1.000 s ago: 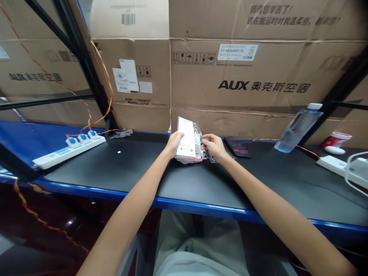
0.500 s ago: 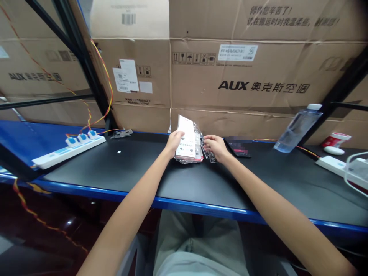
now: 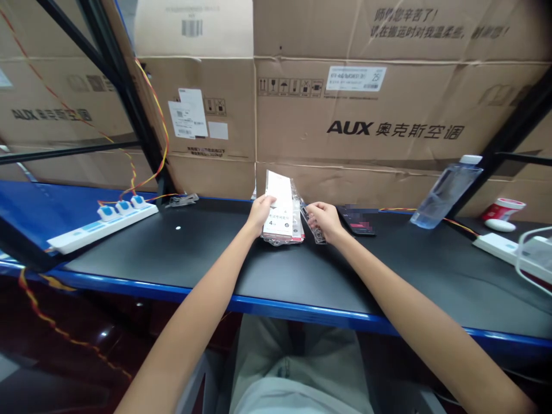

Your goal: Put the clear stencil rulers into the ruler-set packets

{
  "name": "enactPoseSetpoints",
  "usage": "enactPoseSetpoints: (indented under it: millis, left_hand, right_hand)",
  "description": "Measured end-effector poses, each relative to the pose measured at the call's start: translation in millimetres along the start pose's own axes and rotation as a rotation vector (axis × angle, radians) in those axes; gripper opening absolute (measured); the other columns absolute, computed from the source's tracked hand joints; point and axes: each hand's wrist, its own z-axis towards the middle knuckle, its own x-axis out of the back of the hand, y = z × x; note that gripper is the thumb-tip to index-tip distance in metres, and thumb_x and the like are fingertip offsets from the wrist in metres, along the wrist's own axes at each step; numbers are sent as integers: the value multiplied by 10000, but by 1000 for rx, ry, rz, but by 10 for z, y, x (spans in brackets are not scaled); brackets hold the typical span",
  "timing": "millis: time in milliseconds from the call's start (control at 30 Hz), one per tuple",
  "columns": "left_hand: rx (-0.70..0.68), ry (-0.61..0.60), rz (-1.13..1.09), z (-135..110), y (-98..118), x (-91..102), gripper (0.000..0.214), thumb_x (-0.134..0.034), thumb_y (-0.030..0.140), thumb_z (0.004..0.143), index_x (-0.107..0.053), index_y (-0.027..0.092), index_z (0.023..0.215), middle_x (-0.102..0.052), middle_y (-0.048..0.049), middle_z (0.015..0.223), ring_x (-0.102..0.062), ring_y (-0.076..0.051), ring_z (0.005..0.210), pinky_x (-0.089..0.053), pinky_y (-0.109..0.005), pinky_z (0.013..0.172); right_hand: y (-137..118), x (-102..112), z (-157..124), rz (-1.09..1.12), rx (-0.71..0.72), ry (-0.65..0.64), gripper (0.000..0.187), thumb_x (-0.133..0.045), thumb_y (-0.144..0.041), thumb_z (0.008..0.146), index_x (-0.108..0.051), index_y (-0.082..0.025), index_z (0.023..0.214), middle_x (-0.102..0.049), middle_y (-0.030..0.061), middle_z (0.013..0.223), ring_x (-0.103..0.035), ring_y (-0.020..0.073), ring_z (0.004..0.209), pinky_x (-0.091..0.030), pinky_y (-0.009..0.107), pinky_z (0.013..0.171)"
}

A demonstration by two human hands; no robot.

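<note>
The left hand's fingers (image 3: 266, 201) hold a blister pack (image 3: 282, 213) over the tabletop (image 3: 172, 253), and the right hand's fingers (image 3: 313, 211) touch a plastic strip (image 3: 314, 225) at the pack's right edge. Well left of the fingers lie a clip (image 3: 181, 200) and, beyond it, a power strip (image 3: 103, 227). To their right lie a phone (image 3: 356, 221), just beside them, then a water bottle (image 3: 446, 192). Farther right are a cup (image 3: 504, 210), a rounded object (image 3: 501, 226) and a second power strip (image 3: 495, 248). Cardboard boxes (image 3: 366, 115) stand behind the fingers.
</note>
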Motion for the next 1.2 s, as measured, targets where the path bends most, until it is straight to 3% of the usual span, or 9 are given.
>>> enactPoseSetpoints:
  millis: [500,700,800,933,1200]
  left_hand:
    - [-36,-5,8,0,-19,-6,167,-667,312,708,-560,185,724,-580,16,632,-580,-145,544,-466,-244,509]
    - [-75,-17,42,21,-64,9,276,-745,413,738,-625,166,755,-637,-4,670,-595,-141,569,-475,-242,524]
    - [-105,-49,55,-8,-53,14,359,-810,457,704,-692,151,852,-705,-39,774,-645,-165,654,-515,-264,589]
    - [-112,-103,64,-49,-28,22,476,-904,396,591,-724,134,945,-757,-86,914,-700,-217,773,-571,-328,705]
    - [-101,-112,79,-32,-36,41,476,-912,328,575,-723,124,962,-766,-101,944,-714,-238,811,-585,-349,731]
  right_hand:
    - [46,18,32,-54,64,65,99,-676,-230,648,-631,-168,711,-575,-26,554,-555,99,462,-439,186,392]
    - [62,20,46,-60,75,46,94,-670,-235,653,-640,-169,713,-594,-12,573,-568,108,477,-447,189,393]
    - [62,22,48,-66,79,36,88,-669,-233,652,-640,-170,707,-576,-20,542,-541,102,453,-435,188,387]
    - [49,38,44,-76,89,26,79,-663,-235,655,-637,-175,700,-546,-33,493,-505,97,423,-410,188,377]
    - [6,43,21,-87,110,15,88,-655,-243,656,-632,-183,716,-577,-29,564,-537,106,450,-404,192,375]
